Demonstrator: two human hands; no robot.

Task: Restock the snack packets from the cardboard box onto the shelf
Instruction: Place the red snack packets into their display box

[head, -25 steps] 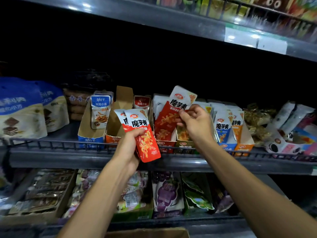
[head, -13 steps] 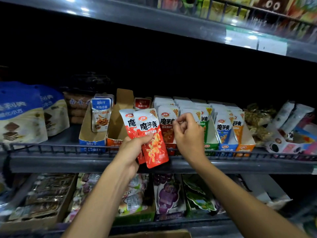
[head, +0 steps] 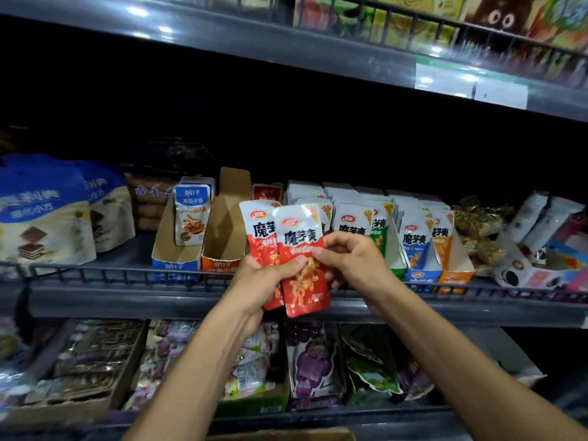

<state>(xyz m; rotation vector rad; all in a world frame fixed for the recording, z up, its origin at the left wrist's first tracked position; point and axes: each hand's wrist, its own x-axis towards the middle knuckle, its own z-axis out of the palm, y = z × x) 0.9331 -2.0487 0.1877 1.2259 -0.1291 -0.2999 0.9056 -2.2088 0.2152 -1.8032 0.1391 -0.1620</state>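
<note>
My left hand (head: 265,280) grips two red and white snack packets (head: 302,259) fanned upright in front of the middle shelf (head: 127,300). My right hand (head: 353,262) pinches the right edge of the front packet with thumb and forefinger. Behind the hands, rows of the same kind of packets (head: 353,218) stand in small display cartons on the shelf. The top edge of the cardboard box (head: 286,436) shows at the bottom of the frame.
An empty orange carton (head: 224,237) and a blue carton with one fish snack packet (head: 191,214) stand left of the hands. Blue bags (head: 41,218) fill the far left, mixed snacks (head: 525,249) the right. A lower shelf (head: 191,370) holds more packets; another shelf (head: 286,46) hangs above.
My right hand left the packet it had set into the shelf carton and came down left to pinch the front packet in my left hand. My left hand stayed about where it was.
</note>
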